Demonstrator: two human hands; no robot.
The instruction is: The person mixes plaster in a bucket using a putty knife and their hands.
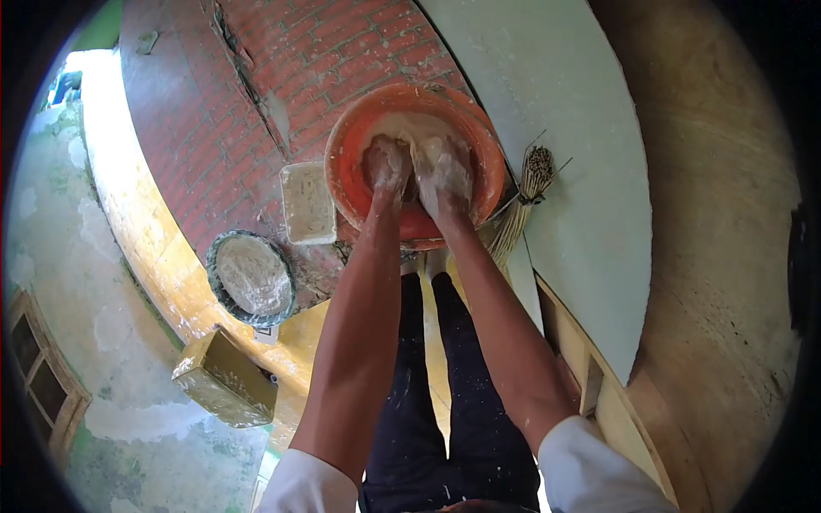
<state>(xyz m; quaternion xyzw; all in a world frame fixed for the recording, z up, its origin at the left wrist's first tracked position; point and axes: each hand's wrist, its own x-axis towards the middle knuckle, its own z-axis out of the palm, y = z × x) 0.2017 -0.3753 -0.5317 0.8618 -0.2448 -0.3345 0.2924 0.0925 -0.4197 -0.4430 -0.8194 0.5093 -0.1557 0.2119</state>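
Note:
A round orange basin (340, 184) holds a wet, pale tan paste or dough (412, 126), pushed up mostly along its far side. Both hands reach down inside it, coated with the pale mixture. My left hand (387, 162) presses into the mass on the left, its fingers curving down out of sight. Close beside it on the right, my right hand (443, 171) is also sunk in the mass, with its fingers mostly hidden. Whether either hand grips a lump of it cannot be made out.
Left of the basin are a rectangular tub (309, 203) and a dark-rimmed bowl of whitish material (253, 274). A bundle of thin sticks (522, 201) lies right, beside a pale green board (564, 103). A yellowish box (224, 380) stands lower left. Red brick-patterned surface (342, 51) extends beyond.

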